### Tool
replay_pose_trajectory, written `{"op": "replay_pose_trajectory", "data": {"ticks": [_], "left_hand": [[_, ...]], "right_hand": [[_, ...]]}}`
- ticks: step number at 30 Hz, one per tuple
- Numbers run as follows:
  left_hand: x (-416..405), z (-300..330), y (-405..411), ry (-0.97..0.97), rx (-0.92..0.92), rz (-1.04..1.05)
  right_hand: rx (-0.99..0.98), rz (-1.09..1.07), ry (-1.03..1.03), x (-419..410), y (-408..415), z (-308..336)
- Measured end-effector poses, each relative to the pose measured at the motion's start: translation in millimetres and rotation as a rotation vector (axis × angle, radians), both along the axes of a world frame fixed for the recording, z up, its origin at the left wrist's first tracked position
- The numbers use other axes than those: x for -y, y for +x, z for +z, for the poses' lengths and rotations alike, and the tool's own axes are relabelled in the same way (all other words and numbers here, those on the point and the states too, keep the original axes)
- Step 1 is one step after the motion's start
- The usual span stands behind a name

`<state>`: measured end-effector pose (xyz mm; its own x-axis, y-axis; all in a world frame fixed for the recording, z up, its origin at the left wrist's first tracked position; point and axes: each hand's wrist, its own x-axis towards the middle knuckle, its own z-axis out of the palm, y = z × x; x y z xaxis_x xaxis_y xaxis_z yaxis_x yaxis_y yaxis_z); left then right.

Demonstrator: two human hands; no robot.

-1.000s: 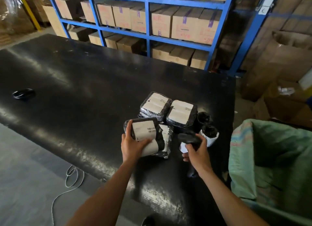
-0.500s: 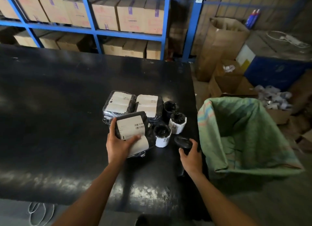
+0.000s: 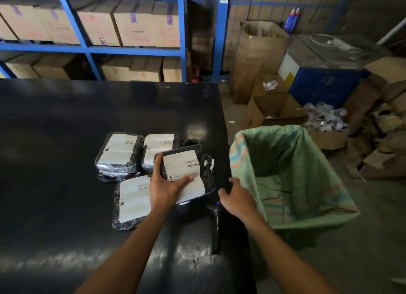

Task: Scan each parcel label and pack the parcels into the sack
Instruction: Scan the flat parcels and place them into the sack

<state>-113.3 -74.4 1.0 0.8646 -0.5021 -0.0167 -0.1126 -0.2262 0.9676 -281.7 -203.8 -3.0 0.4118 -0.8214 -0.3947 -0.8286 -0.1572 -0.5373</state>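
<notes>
Left hand (image 3: 165, 188) clamps a black-wrapped parcel (image 3: 183, 173) from its near-left side, thumb across the white label, fingers curled over the left edge; parcel is lifted, label up, tilted a bit. Right hand (image 3: 236, 197) is spread, holding nothing, palm down, hovering over the bench's right edge just beside the sack's near-left rim. Versus half a second ago: right hand has let go of the scanner (image 3: 216, 219), which now lies on the bench near the right edge, handle pointing toward the near edge, small blue light showing at its head; held parcel has moved right toward the sack; a flat parcel (image 3: 133, 200) that was under it is now exposed on the bench, left of the left wrist. The small round parcels seen earlier are now mostly hidden behind the held parcel, only dark wrap (image 3: 191, 143) peeking out beyond it, cannot tell how many. Two more flat parcels (image 3: 119, 151) and (image 3: 157, 149) lie side by side toward the middle of the bench (image 3: 66, 122), touching each other, the left one sitting on another wrapped bit. Held parcel is between these and the sack, well short of the sack's mouth. Green woven sack (image 3: 292, 173) stands open off the bench's right edge, rim folded outward; inside shows only its own fabric, bottom dark, contents cannot tell.
</notes>
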Motion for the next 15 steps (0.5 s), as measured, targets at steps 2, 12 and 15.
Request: {"op": "replay_pose_trajectory", "data": {"ticks": [2, 12, 15], "left_hand": [[29.3, 4.3, -15.1, -0.031, -0.042, -0.034], [182.1, 14.2, -96.6, -0.061, -0.168, -0.286], [220.0, 8.3, -115.6, 0.081, -0.117, -0.368]], "right_hand": [[0.196, -0.079, 0.006, 32.1, -1.6, 28.1], [0.539, -0.283, 0.127, 168.1, -58.2, 34.4], [0.557, -0.468, 0.183, 200.0, -85.2, 9.2]]}}
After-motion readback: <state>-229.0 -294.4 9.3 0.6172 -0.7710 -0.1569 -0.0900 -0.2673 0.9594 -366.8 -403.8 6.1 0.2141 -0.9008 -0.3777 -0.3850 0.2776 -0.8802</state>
